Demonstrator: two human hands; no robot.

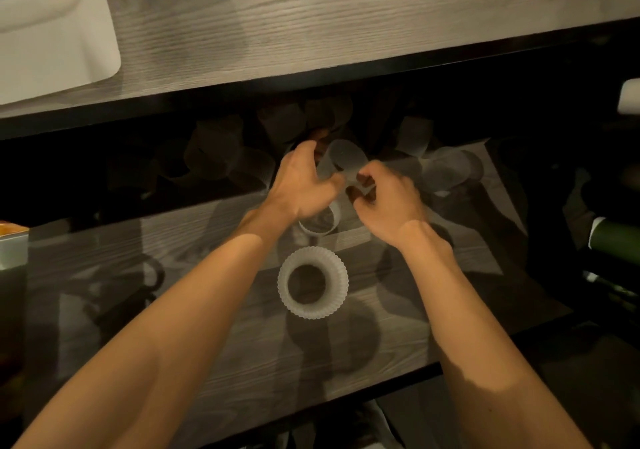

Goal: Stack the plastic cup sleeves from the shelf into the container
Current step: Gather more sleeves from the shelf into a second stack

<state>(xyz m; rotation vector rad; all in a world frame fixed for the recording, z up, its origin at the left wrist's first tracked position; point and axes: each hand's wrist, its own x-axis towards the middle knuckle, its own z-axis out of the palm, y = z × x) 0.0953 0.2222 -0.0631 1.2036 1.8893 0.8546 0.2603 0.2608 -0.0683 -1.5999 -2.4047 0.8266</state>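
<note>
Forearms nearest. Left hand [304,185] and right hand [388,199] both pinch sleeve [343,161]; ribbed container [312,287] looks empty; many sleeves left on shelf [207,240].

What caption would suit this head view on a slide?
Both hands, left hand and right hand, hold a translucent cup sleeve above the ribbed container on the wooden shelf.

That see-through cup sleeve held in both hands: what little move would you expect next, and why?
Probably a short draw back toward the ribbed container, then lowering the sleeve into its open top. The left hand and right hand both grip the sleeve above the shelf, lifted off the loose pile at the back, and the container stands upright just nearer the person.
</note>
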